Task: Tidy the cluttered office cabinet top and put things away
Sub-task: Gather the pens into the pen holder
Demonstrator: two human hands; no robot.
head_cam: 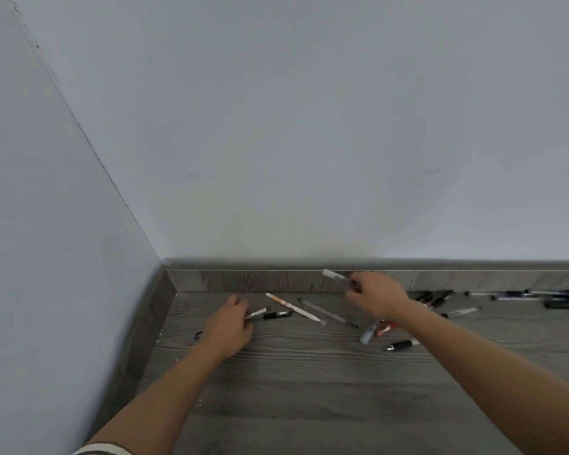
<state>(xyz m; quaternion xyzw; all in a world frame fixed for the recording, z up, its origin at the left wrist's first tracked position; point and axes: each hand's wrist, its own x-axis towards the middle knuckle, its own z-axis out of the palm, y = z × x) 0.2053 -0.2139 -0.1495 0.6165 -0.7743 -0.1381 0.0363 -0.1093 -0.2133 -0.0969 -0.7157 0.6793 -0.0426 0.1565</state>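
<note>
I counted two hands over the one cabinet top (pixel 309 372). The left hand (pixel 230 326) held two pens, a silver pen (pixel 258 312) and a black pen (pixel 276 315). The right hand (pixel 375 297) held one, a capped pen (pixel 334 275). Two more lay loose between the hands, a white and orange pen (pixel 291 306) and a clear pen (pixel 329 312). Three lay by the right wrist: a clear-capped pen (pixel 368 333), a red pen (pixel 384 329) and a dark pen (pixel 403 345). One see-through pen (pixel 460 312) lay past the right forearm, which made nine. A dark heap of pens (pixel 432 298) and a far row of pens (pixel 523 295) were too blurred to count. There was also one small black thing (pixel 197 335), but I could not tell its kind.
</note>
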